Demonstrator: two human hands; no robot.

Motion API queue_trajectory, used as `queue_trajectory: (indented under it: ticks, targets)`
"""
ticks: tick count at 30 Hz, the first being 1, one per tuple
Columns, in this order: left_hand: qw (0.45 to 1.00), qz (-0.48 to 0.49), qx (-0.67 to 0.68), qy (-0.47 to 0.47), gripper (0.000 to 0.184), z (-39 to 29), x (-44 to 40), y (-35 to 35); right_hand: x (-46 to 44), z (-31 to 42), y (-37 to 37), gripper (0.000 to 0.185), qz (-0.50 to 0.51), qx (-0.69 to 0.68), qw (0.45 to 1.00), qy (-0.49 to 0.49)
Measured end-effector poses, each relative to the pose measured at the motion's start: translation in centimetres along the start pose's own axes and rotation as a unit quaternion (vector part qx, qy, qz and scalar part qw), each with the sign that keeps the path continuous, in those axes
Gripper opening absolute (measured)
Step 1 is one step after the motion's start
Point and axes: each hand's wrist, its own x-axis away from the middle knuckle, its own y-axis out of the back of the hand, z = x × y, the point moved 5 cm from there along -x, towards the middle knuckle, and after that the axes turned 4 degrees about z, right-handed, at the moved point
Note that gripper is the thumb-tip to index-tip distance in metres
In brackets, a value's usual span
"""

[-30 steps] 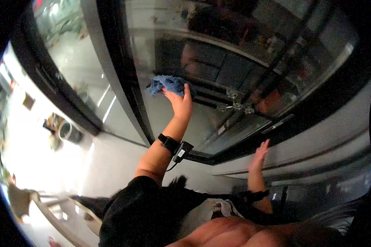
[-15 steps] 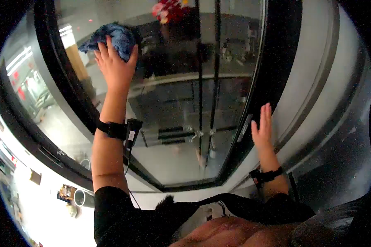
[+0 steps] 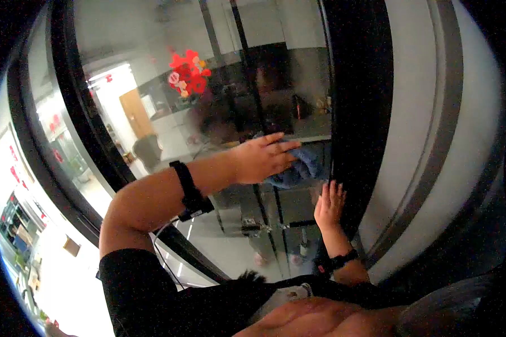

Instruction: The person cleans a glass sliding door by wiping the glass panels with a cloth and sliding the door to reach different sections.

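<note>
My left hand presses a bluish-grey cloth against the glass pane, right of the pane's middle. Its fingers point to the right and partly cover the cloth. Lower and to the right, my right hand lies against the pane's right edge by the black frame. The fingers of that hand stretch upward, and it holds nothing. Black straps circle both forearms.
Red flowers show at the upper part of the glass, among reflections. A white wall with a grey strip runs along the right. A bright room with a small brown box appears at lower left.
My left hand has swept the cloth from the pane's upper left down to its right side. My right hand has shifted slightly left and down. The view has turned too.
</note>
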Motion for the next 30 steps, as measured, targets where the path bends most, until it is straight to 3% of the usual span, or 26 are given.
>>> queue_trajectory:
  ticks: [3,5,7,8,9,10,13,14,15,17,19,22,23,24,26,27,28,30]
  targets:
    - [0.999,0.034,0.017,0.030,0.060,5.7,0.9,3.7,-0.7,1.0,1.1,0.055,-0.002,-0.028,0.999,-0.019]
    - [0.993,-0.006,0.011,0.113,0.061,10.5,2.1,6.4,-1.2,1.1,1.1,0.059,0.006,-0.009,1.000,-0.015]
    - [0.962,-0.065,0.022,0.266,0.064,17.3,5.6,8.9,-0.8,0.9,0.8,0.058,0.001,0.011,1.000,-0.009]
    - [0.935,-0.179,-0.001,0.307,0.063,20.5,8.9,9.6,-0.7,0.5,0.5,0.059,0.003,0.016,1.000,-0.005]
    - [0.893,-0.290,-0.025,0.343,0.061,23.7,13.2,10.0,-0.9,0.5,0.9,0.059,-0.012,0.021,1.000,0.005]
    - [0.834,-0.298,-0.005,0.465,0.059,27.8,18.0,9.6,-1.2,0.6,1.1,0.059,-0.027,0.026,0.999,0.015]
    - [0.724,-0.324,-0.024,0.608,0.056,32.9,31.9,9.0,-1.4,0.0,1.3,0.058,-0.022,0.030,0.999,0.020]
    - [0.648,-0.323,-0.002,0.690,0.056,31.8,34.4,9.3,-1.4,-0.3,1.4,0.057,-0.020,0.027,0.999,0.014]
    - [0.663,-0.364,-0.009,0.654,0.053,33.0,38.5,8.4,-1.5,0.0,1.5,0.056,-0.014,0.025,1.000,0.009]
    - [0.489,-0.307,-0.009,0.817,0.060,33.5,42.5,8.6,-1.7,-0.1,1.9,0.055,-0.012,0.061,0.998,0.017]
    - [0.466,-0.249,-0.019,0.849,0.070,35.4,41.4,10.1,-2.3,0.7,2.1,0.055,-0.011,0.052,0.998,0.021]
    - [0.580,-0.269,0.020,0.769,0.077,42.1,33.6,12.4,-2.2,0.0,2.3,0.059,0.014,0.085,0.996,0.011]
    - [0.547,-0.339,0.199,0.739,0.049,37.2,24.6,17.0,-2.2,0.1,2.3,0.058,0.007,0.093,0.996,0.017]
    - [0.600,-0.370,0.070,0.706,0.060,35.4,18.6,18.9,-2.2,0.0,2.1,0.057,-0.003,0.099,0.995,0.022]
    - [0.745,-0.316,0.002,0.588,0.060,34.9,9.6,20.4,-1.9,0.1,2.2,0.055,-0.004,0.106,0.994,0.016]
    - [0.794,-0.220,0.051,0.564,0.059,32.8,5.9,21.8,-2.0,0.1,2.6,0.055,0.003,0.106,0.994,0.010]
    - [0.852,-0.252,-0.074,0.452,0.055,33.4,2.7,20.9,-2.4,-0.1,2.8,0.054,0.008,0.105,0.994,0.007]
    - [0.932,-0.171,-0.063,0.314,0.047,30.0,-0.7,21.7,-2.6,-0.5,3.1,0.050,0.009,0.105,0.994,0.009]
